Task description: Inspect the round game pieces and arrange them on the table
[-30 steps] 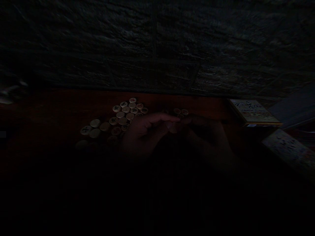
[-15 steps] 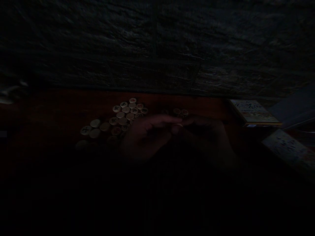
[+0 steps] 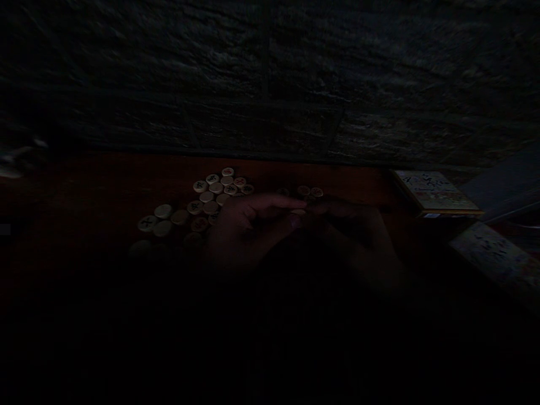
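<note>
The scene is very dark. Several round pale game discs (image 3: 211,194) with black or red marks lie in a loose cluster on a reddish wooden table (image 3: 105,185). My left hand (image 3: 248,228) and my right hand (image 3: 354,230) meet at their fingertips just right of the cluster. Together they pinch one small pale disc (image 3: 298,213) between them. A few more discs (image 3: 310,192) lie just behind the fingertips. Palms and wrists fade into shadow.
A rough stone or brick wall (image 3: 270,84) rises right behind the table. At the right stands a printed box (image 3: 434,192), and a second printed lid or box (image 3: 493,256) lies nearer me. Something pale shows at the far left edge (image 3: 17,160).
The fingertips have shifted slightly, turning the small disc between them. The hands stay in the same place, and the disc cluster has not moved.
</note>
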A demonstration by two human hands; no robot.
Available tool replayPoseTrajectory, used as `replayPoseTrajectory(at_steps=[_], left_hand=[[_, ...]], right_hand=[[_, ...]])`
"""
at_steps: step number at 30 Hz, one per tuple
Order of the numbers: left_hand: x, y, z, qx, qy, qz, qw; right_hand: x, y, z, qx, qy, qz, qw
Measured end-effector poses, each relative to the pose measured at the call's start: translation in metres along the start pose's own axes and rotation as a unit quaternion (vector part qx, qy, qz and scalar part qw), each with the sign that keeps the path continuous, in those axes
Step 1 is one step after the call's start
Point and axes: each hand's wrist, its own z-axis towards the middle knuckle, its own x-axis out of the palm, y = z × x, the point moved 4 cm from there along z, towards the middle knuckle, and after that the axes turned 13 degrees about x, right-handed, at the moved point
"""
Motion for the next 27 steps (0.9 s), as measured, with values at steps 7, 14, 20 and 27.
replayPoseTrajectory(at_steps=[7, 14, 20, 27], left_hand=[[-0.003, -0.001, 0.003, 0.005, 0.002, 0.047, 0.999], [0.0, -0.003, -0.001, 0.008, 0.04, -0.008, 0.999], [0.004, 0.006, -0.004, 0.003, 0.069, -0.061, 0.996], [0.005, 0.005, -0.005, -0.029, 0.041, -0.068, 0.996]], right_hand=[[0.001, -0.002, 0.001, -0.008, 0.014, -0.016, 1.0], [0.002, -0.005, 0.004, 0.018, 0.009, 0.053, 0.998], [0.002, -0.005, 0.004, 0.04, 0.011, 0.038, 0.998], [0.002, -0.005, 0.001, 0.045, 0.012, 0.029, 0.998]])
